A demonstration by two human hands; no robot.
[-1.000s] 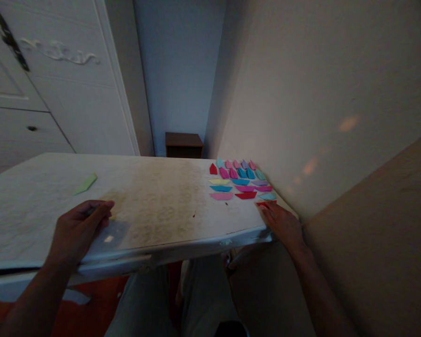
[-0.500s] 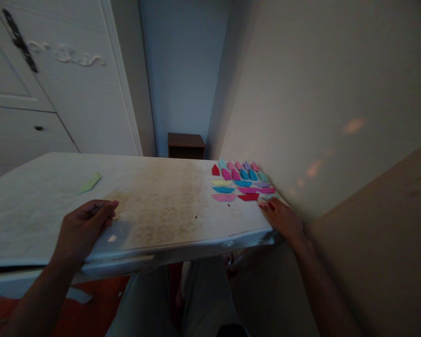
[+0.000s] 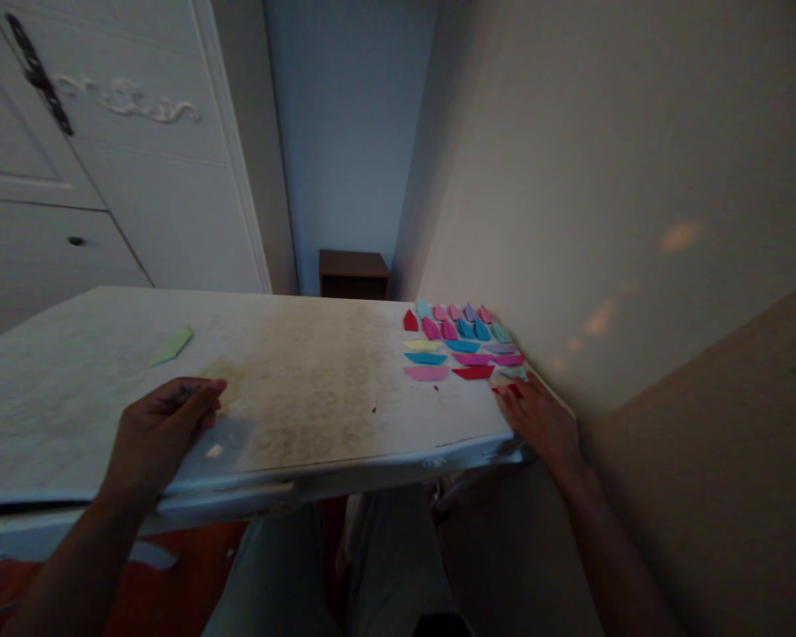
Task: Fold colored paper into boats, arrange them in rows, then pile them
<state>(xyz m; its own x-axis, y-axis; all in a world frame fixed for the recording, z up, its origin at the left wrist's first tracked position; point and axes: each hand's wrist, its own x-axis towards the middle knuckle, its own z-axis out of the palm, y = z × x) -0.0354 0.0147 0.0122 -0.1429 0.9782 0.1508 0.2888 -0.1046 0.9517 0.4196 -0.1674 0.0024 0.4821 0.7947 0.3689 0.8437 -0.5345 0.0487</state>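
Note:
My right hand (image 3: pixel 537 418) rests at the table's right end, its fingers stretched out and apart. Its fingertips touch or nearly touch a pale green folded paper boat (image 3: pixel 512 373); a bit of red shows by the fingers, too small to make out. Just left of it lie a red paper boat (image 3: pixel 473 373) and a pink paper boat (image 3: pixel 426 374), with more rows behind. Over the table's left part, my left hand (image 3: pixel 165 423) is curled closed, thumb against the fingers, and nothing shows in it. Beyond it lies a light green folded paper (image 3: pixel 172 346).
The white table (image 3: pixel 292 363) has brown stains and small dark specks. A wall (image 3: pixel 590 221) runs close along its right end. White cabinets (image 3: pixel 172 203) stand at the back left, and a small brown cabinet (image 3: pixel 353 264) is behind the table.
My right hand's fingers have spread a little and drawn back slightly, so more of the pale green boat shows. My left hand stays put. The view has shifted slightly.

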